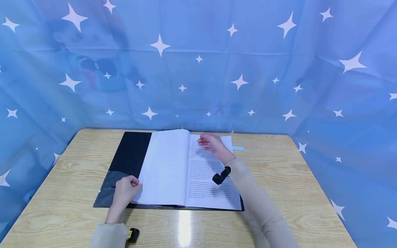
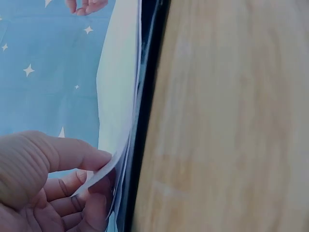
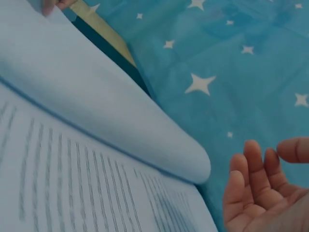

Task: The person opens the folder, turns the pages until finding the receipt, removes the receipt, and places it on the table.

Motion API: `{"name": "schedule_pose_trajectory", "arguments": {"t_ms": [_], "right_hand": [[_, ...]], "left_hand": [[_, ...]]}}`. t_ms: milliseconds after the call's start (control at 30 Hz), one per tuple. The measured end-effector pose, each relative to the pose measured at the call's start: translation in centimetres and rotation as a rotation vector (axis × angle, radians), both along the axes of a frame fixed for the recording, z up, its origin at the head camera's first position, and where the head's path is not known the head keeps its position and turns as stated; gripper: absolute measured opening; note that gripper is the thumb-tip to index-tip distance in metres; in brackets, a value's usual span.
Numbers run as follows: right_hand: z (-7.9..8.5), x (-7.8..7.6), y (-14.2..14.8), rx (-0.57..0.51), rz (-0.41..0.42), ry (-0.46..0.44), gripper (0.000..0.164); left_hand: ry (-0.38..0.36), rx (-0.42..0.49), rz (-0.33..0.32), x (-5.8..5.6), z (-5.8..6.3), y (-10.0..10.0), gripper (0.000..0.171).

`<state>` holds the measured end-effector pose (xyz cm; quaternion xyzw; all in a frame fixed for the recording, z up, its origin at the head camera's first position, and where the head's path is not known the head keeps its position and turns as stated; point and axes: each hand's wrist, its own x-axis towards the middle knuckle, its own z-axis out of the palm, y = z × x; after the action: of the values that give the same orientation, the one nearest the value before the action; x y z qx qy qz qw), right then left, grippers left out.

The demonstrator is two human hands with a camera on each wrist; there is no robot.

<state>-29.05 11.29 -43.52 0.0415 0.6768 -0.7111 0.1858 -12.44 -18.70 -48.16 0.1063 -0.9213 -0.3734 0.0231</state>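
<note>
"Our left hand [image 1: 125, 190] pinches the blank page [image 1: 165, 165] over the folder's [image 1: 136, 150] left half; our right hand [image 1: 214, 144], loose and empty, hovers above its right."

"Likely mid page-turn; we should smooth it flat next."

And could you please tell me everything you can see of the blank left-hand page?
The left-hand page is plain white and looks like smooth paper, with no print. It lies over the black folder, swelling into a rounded curve at the middle fold. The left hand pinches its near outer corner, bending it.
</note>
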Motion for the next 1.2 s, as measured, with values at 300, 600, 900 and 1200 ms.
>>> {"name": "schedule_pose_trajectory", "arguments": {"t_ms": [300, 600, 900, 1200], "right_hand": [[-0.3, -1.2, 3.5, 0.122, -0.021, -0.012, 0.043], [-0.4, -1.9, 6.2, 0.136, -0.115, -0.023, 0.038], [-1.4, -2.7, 8.4, 0.288, -0.229, -0.045, 0.036], [-2.9, -3.5, 9.9, 0.299, -0.331, -0.034, 0.038]], "left_hand": [[-0.036, -0.029, -0.008, 0.2, 0.2, 0.1, 0.009], [-0.028, -0.069, 0.009, -0.1, 0.1, 0.0, 0.022], [0.019, -0.045, -0.053, -0.5, -0.2, 0.0, 0.002], [0.056, -0.045, -0.088, -0.6, -0.2, 0.0, 0.003]]}}
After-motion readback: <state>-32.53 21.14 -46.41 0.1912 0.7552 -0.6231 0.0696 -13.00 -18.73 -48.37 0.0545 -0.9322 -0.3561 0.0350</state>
